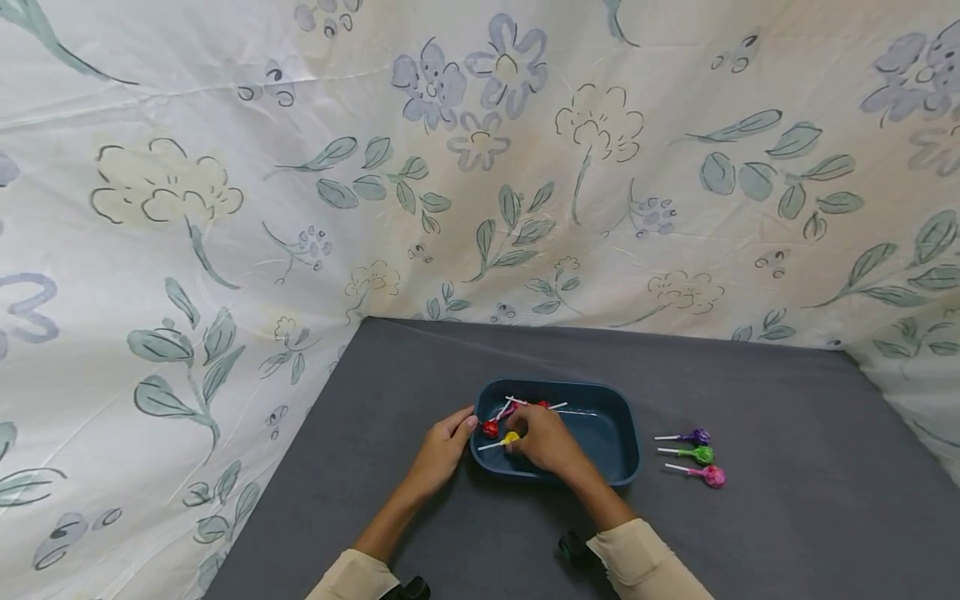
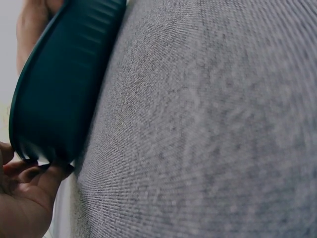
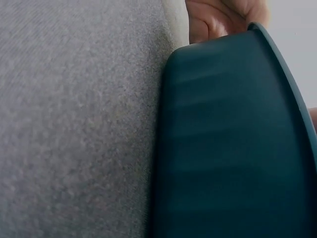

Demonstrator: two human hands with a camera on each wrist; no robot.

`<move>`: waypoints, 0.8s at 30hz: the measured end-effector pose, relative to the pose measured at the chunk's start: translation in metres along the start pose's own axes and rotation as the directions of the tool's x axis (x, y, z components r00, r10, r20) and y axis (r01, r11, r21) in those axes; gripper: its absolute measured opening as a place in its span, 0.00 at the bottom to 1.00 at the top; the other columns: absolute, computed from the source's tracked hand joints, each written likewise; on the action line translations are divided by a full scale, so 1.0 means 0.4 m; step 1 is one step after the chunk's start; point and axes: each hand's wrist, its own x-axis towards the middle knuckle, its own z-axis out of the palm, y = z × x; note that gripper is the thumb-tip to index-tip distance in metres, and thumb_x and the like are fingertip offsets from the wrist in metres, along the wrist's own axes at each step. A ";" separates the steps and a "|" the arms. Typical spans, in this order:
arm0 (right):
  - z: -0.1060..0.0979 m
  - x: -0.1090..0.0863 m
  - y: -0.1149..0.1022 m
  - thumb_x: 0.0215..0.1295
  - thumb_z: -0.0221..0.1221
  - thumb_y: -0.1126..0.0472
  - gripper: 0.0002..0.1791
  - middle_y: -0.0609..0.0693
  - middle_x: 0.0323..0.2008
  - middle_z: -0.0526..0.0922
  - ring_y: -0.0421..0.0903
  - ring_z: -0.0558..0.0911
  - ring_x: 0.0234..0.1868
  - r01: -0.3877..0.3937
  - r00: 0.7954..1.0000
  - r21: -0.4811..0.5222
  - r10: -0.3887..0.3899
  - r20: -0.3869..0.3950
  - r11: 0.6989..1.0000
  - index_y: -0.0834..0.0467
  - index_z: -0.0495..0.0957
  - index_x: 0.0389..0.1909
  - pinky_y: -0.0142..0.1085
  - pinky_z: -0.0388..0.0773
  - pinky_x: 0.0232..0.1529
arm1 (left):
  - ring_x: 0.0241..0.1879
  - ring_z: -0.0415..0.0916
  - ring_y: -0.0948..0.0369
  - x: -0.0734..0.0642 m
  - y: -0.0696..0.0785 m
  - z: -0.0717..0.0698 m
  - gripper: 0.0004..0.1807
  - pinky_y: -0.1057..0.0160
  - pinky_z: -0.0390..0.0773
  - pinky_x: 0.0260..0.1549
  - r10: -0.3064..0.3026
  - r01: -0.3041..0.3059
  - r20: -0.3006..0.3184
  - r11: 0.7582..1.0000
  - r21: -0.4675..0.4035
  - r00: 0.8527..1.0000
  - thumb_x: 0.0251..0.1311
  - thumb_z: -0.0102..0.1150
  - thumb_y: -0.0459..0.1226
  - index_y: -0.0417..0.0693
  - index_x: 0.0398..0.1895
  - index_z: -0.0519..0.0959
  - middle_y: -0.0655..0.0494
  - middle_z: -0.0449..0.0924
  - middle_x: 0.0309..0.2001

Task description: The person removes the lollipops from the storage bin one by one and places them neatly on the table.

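Tray [image 1: 606, 431] gripped at left by your left hand [image 1: 442, 446], your right hand [image 1: 547, 440] nears the yellow lollipop [image 1: 511, 438], pinch unclear; picking seems underway, needing a secure hold.

We are curling our left hand [image 1: 442, 446] at the left edge of the tray [image 1: 603, 433] — fingers bending against it — while our right hand [image 1: 546, 437] is arching over its near edge, thumb and fingers pinching; both forearms [image 1: 390, 523] are slanting inward.

Your tray [image 1: 603, 429] looks plastic, smooth, faintly glossy — your table [image 1: 810, 517] wears matt, ribbed cloth [image 2: 198, 129], with creased fabric [image 1: 420, 200] beyond its far edge.
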 end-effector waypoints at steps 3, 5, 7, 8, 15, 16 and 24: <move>-0.006 -0.005 0.004 0.55 0.78 0.67 0.10 0.49 0.34 0.88 0.45 0.82 0.37 -0.004 1.000 -0.007 0.004 0.007 1.000 0.61 0.90 0.37 0.48 0.83 0.46 | 0.74 0.70 0.45 0.001 0.000 0.003 0.26 0.40 0.66 0.74 -0.009 0.009 -0.001 1.000 -0.007 1.000 0.84 0.49 0.43 0.36 0.74 0.74 0.40 0.76 0.71; -0.013 -0.008 0.006 0.56 0.78 0.67 0.08 0.49 0.35 0.88 0.45 0.82 0.37 -0.012 1.000 0.000 0.012 0.003 1.000 0.61 0.90 0.36 0.47 0.83 0.46 | 0.74 0.70 0.44 0.002 -0.002 0.004 0.26 0.39 0.66 0.74 0.007 -0.007 -0.003 1.000 -0.004 1.000 0.84 0.49 0.43 0.35 0.73 0.74 0.39 0.76 0.71; -0.020 -0.010 0.007 0.57 0.77 0.67 0.08 0.50 0.37 0.88 0.45 0.81 0.38 -0.019 1.000 0.006 0.019 -0.003 1.000 0.61 0.90 0.37 0.47 0.82 0.46 | 0.74 0.70 0.44 0.003 -0.003 0.006 0.26 0.40 0.67 0.74 0.013 -0.013 -0.004 1.000 -0.007 1.000 0.84 0.49 0.44 0.35 0.73 0.74 0.39 0.76 0.71; -0.023 -0.012 0.008 0.58 0.77 0.67 0.08 0.50 0.38 0.88 0.46 0.81 0.38 -0.027 1.000 0.011 0.027 -0.006 1.000 0.61 0.90 0.37 0.47 0.81 0.46 | 0.73 0.71 0.44 0.004 -0.004 0.006 0.26 0.40 0.67 0.73 0.014 -0.014 -0.007 1.000 -0.008 1.000 0.84 0.50 0.44 0.35 0.73 0.74 0.39 0.77 0.70; -0.045 -0.030 0.015 0.61 0.76 0.63 0.09 0.50 0.42 0.89 0.49 0.82 0.43 -0.068 0.996 0.034 0.070 -0.051 0.997 0.59 0.89 0.41 0.51 0.81 0.50 | 0.64 0.76 0.49 0.008 -0.004 0.012 0.27 0.41 0.72 0.70 0.004 -0.004 -0.028 1.000 -0.017 1.000 0.83 0.51 0.44 0.35 0.73 0.74 0.41 0.81 0.65; -0.048 -0.033 0.017 0.61 0.76 0.63 0.09 0.50 0.42 0.89 0.49 0.82 0.44 -0.073 0.995 0.038 0.076 -0.062 0.997 0.59 0.89 0.42 0.52 0.81 0.51 | 0.61 0.77 0.51 0.008 -0.003 0.012 0.26 0.43 0.73 0.69 0.002 -0.003 -0.029 1.000 -0.021 1.000 0.83 0.51 0.44 0.35 0.73 0.74 0.41 0.82 0.63; -0.083 -0.060 0.032 0.61 0.76 0.64 0.13 0.52 0.45 0.88 0.46 0.85 0.41 -0.103 0.986 0.148 0.121 -0.118 0.984 0.59 0.88 0.46 0.42 0.85 0.41 | 0.56 0.81 0.49 0.008 0.002 0.013 0.26 0.54 0.81 0.58 -0.009 0.009 -0.030 1.000 -0.017 1.000 0.83 0.51 0.44 0.36 0.73 0.75 0.41 0.84 0.55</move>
